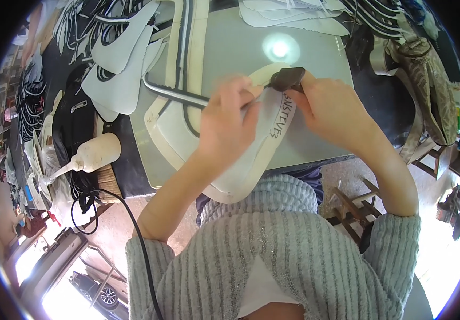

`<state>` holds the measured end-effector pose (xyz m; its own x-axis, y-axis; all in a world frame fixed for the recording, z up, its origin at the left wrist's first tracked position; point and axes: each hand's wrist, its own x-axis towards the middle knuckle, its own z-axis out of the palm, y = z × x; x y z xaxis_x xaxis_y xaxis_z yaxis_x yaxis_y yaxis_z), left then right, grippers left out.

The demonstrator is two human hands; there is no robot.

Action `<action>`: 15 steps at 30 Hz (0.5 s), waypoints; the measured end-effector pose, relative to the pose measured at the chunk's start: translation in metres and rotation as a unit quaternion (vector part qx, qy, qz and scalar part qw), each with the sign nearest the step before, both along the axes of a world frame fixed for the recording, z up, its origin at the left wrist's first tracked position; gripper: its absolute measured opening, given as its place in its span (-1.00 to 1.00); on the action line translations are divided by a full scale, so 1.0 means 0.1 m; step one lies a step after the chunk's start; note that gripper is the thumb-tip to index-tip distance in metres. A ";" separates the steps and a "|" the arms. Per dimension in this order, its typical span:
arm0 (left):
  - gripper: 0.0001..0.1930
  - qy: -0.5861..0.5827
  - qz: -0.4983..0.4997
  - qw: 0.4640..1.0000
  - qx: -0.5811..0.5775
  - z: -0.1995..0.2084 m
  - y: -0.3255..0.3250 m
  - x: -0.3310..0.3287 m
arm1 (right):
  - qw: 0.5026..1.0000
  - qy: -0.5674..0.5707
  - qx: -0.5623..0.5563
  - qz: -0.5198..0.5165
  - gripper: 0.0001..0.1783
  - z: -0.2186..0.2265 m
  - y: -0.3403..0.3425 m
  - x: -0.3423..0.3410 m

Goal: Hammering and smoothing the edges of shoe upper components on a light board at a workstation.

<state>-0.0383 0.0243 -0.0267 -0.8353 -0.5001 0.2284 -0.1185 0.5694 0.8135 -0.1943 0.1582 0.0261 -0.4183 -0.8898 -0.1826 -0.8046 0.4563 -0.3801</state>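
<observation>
My left hand (227, 120) is closed, its fingertips slightly blurred. A narrow black-and-white strip (174, 93) runs into it from the left, and its continuation behind my fingers is hidden. My right hand (336, 109) pinches a small dark brown piece (287, 79) with a rounded, flat end. A thin dark length reaches from that piece toward my left fingertips; whether it belongs to the strip I cannot tell. Beneath both hands lies a pale curved template (230, 181) with a cream border and handwriting on its right side. It overhangs the table's near edge.
A grey-green mat (310, 133) covers the tabletop. White cut pieces (123, 45) lie at left, others (294, 18) at the back. A cream squeeze bottle (99, 153) rests on its side, near a black cable (134, 229). A patterned bag (425, 80) sits at right.
</observation>
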 end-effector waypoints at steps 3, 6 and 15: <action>-0.61 0.044 -0.046 0.987 -0.151 -0.07 0.00 0.02 | 1.000 0.003 -0.008 0.007 -0.66 0.00 -0.01 -0.01; -0.61 0.004 -0.079 0.971 -0.225 -0.07 0.00 0.04 | 1.000 -0.004 -0.018 0.013 -0.66 -0.01 -0.01 -0.05; -0.74 0.021 0.004 0.999 0.023 0.00 0.07 0.03 | 1.000 0.017 -0.003 0.007 -0.64 -0.02 -0.02 -0.03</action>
